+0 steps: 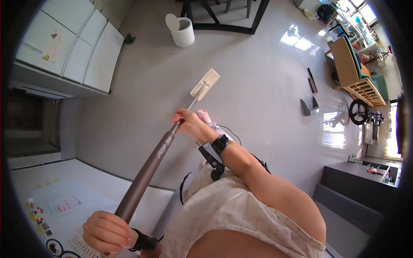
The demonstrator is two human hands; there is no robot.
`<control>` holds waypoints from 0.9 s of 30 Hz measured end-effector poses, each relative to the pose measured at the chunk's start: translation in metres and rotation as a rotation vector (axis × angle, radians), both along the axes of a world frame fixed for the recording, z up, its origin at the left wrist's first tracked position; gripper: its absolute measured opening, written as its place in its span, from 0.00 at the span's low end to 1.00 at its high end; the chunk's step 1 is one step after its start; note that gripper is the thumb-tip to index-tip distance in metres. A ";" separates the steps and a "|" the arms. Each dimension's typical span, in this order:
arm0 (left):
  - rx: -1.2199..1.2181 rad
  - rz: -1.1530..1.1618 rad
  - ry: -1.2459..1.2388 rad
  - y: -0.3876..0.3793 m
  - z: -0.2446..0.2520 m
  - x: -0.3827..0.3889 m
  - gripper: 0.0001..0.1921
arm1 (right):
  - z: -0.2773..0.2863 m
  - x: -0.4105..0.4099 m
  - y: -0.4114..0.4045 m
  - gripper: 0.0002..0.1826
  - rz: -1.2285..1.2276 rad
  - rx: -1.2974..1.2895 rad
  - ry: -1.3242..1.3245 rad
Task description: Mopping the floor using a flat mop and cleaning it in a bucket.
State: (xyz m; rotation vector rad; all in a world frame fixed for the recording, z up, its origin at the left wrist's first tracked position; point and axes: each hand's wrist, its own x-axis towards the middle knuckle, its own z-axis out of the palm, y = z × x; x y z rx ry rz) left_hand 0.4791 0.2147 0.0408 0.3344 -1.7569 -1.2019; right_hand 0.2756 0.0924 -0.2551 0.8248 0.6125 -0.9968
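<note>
A flat mop with a cream rectangular head (pixel 205 84) stretches diagonally across the view, its head over the grey tiled floor. Its pole has a thin metal shaft and a thick brown grip (pixel 146 174) bearing writing. My left hand (pixel 109 232) is closed around the upper end of the brown grip, at the lower left. Farther down, my right hand (pixel 187 122) wraps the metal shaft just past the brown part; some of its fingers are blurred. Black bands sit on both wrists, and a grey and black device (pixel 211 156) is on the right forearm.
A white lidded bin (pixel 183 34) stands near a black table frame (pixel 222 28). White cabinets (pixel 100 54) are at upper left, a whiteboard (pixel 96 190) at lower left. At right are a dustpan (pixel 309 105), a wooden-framed sofa (pixel 350 64) and a wheel (pixel 358 112). A cable lies by my foot.
</note>
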 end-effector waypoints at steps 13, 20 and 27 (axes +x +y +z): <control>0.142 0.038 -0.073 -0.323 -0.082 -0.153 0.14 | -0.079 -0.176 -0.337 0.18 -0.301 -0.079 -0.042; 0.217 -0.041 -0.066 -0.455 -0.131 -0.232 0.17 | -0.138 -0.266 -0.451 0.16 -0.509 -0.138 -0.087; 0.335 0.139 -0.039 -0.462 -0.136 -0.220 0.15 | -0.150 -0.236 -0.447 0.13 -0.426 -0.172 0.118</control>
